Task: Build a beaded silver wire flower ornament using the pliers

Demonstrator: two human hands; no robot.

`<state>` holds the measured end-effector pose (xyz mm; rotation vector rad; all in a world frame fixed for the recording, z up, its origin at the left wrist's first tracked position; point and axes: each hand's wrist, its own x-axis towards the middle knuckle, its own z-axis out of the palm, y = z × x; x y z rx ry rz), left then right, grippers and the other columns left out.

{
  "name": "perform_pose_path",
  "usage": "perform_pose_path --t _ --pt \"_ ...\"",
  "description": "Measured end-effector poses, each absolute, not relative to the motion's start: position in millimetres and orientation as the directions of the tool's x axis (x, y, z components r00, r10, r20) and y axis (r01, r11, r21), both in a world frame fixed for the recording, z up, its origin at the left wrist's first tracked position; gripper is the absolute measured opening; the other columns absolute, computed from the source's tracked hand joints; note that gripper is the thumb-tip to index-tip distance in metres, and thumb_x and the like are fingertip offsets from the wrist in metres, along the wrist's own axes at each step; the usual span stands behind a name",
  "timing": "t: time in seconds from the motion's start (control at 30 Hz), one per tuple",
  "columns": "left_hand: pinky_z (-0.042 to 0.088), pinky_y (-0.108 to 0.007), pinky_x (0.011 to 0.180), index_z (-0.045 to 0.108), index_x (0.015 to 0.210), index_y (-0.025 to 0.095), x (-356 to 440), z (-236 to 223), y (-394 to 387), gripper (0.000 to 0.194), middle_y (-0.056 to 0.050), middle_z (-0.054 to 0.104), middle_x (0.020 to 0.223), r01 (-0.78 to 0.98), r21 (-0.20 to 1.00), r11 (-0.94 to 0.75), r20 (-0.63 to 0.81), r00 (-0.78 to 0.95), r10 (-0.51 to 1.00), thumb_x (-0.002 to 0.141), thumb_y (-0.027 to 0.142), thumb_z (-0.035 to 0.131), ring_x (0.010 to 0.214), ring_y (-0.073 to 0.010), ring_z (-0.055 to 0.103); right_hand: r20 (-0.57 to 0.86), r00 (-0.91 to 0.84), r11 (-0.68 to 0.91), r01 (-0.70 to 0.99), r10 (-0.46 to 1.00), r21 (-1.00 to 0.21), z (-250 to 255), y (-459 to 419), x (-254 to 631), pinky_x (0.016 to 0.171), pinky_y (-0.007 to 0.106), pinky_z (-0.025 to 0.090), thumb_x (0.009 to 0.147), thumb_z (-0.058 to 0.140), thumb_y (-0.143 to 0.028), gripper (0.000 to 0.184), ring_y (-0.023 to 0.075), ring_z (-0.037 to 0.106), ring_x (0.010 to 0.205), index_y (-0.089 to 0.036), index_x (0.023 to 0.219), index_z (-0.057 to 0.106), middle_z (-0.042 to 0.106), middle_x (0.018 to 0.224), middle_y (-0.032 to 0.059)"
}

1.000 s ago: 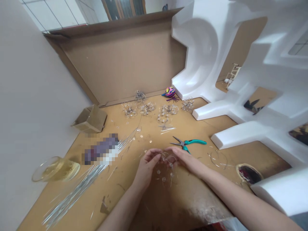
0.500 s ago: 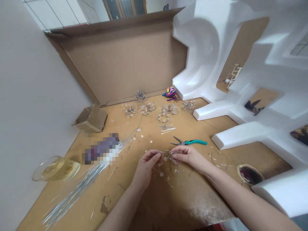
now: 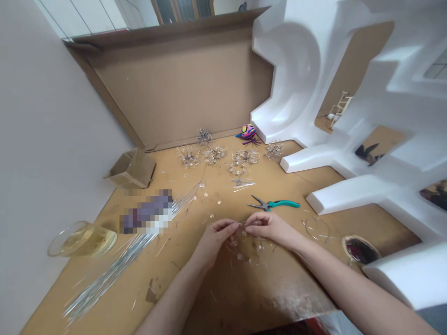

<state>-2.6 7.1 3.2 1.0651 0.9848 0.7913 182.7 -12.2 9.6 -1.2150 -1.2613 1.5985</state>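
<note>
Closely Paired: A Two-Handed Pinch

The left forearm [image 3: 176, 298] slants up from the lower edge, and the right forearm [image 3: 349, 286] reaches in from the lower right, so that both converge over the brown tabletop [image 3: 286, 274]. The left hand [image 3: 218, 235] and right hand [image 3: 268, 225] face each other, nearly touching, fingers curled. In each, thumb and index finger pinch a beaded wire piece [image 3: 240, 256], whose clear beads spread below the fingertips. Teal-handled pliers [image 3: 284, 204] lie just beyond the right hand.
</note>
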Motion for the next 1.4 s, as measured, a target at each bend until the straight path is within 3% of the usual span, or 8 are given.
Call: perform_pose_path --t 0.27,0.67,1.2,1.4 --pt "0.046 -0.023 0.064 0.069 0.081 0.014 -8 6 15 0.022 -0.003 0.066 0.074 -0.297 0.854 0.427 -0.277 0.436 0.857 0.064 0.026 0.074 0.060 -0.0101 0.058 -0.145 -0.199 -0.179 -0.163 0.969 -0.970 5 -9 187 0.057 0.023 0.038 0.065 0.071 -0.036 0.023 0.0084 0.050 0.055 -0.016 0.073 0.063 0.059 0.061 -0.0023" --pt "0.045 -0.027 0.074 0.068 0.088 0.018 -11 2 14 0.020 -0.003 0.066 0.087 -0.184 0.924 0.336 -0.216 0.473 0.854 0.068 0.020 0.070 0.080 -0.0142 0.058 -0.227 -0.271 -0.324 -0.402 0.935 -0.856 9 -9 190 0.049 0.021 0.038 0.063 0.074 -0.032 0.023 0.0079 0.054 0.052 -0.015 0.072 0.062 0.062 0.064 -0.0009" --pt "0.045 -0.022 0.065 0.069 0.077 0.015 -11 4 13 0.013 -0.002 0.067 0.075 -0.214 0.903 0.372 -0.235 0.479 0.846 0.069 0.025 0.071 0.067 -0.0106 0.057 -0.234 -0.269 -0.331 -0.413 0.934 -0.849 13 -9 192 0.051 0.021 0.038 0.062 0.075 -0.032 0.024 0.0074 0.053 0.053 -0.014 0.070 0.061 0.062 0.063 -0.0006" --pt "0.046 -0.029 0.077 0.065 0.076 0.016 -8 1 12 0.011 -0.003 0.068 0.083 -0.289 0.872 0.396 -0.225 0.482 0.847 0.070 0.025 0.070 0.076 -0.0141 0.060 -0.225 -0.274 -0.326 -0.415 0.935 -0.849 14 -9 191 0.051 0.022 0.038 0.062 0.075 -0.033 0.024 0.0076 0.052 0.052 -0.015 0.070 0.061 0.061 0.063 -0.0008"
